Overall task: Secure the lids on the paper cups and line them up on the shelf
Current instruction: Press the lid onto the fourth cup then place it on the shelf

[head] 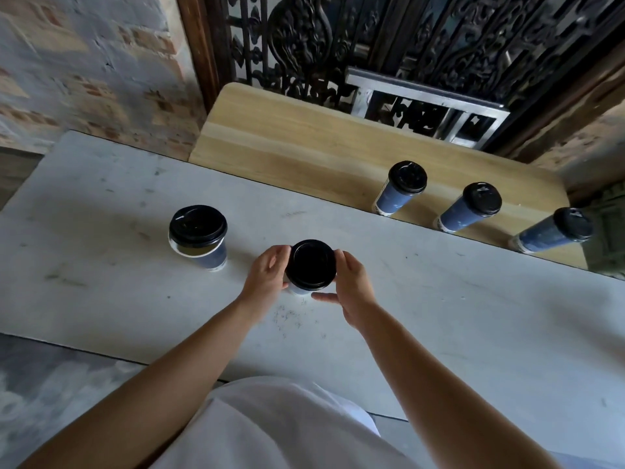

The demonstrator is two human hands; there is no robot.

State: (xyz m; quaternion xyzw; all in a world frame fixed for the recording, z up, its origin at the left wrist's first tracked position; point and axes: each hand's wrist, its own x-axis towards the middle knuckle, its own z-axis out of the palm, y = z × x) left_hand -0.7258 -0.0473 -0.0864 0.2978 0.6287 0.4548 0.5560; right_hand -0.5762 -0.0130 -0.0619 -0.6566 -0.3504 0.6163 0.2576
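A blue paper cup with a black lid (pixel 313 264) stands on the pale grey table (pixel 439 299) right in front of me. My left hand (pixel 267 275) cups its left side and my right hand (pixel 351 289) its right side, fingers curled around the lid's rim. To the left stands another blue cup (pixel 199 236), its black lid resting loosely and slightly askew. Three lidded blue cups (pixel 400 187) (pixel 470 206) (pixel 554 233) stand in a row on the wooden shelf (pixel 287 143) behind the table.
The shelf's left half is bare wood. Behind it rises a dark ornate carved screen (pixel 338 45) with a metal frame (pixel 426 106). A worn brick wall (pixel 84 62) is at the left. The table's near edge runs just in front of my white shirt.
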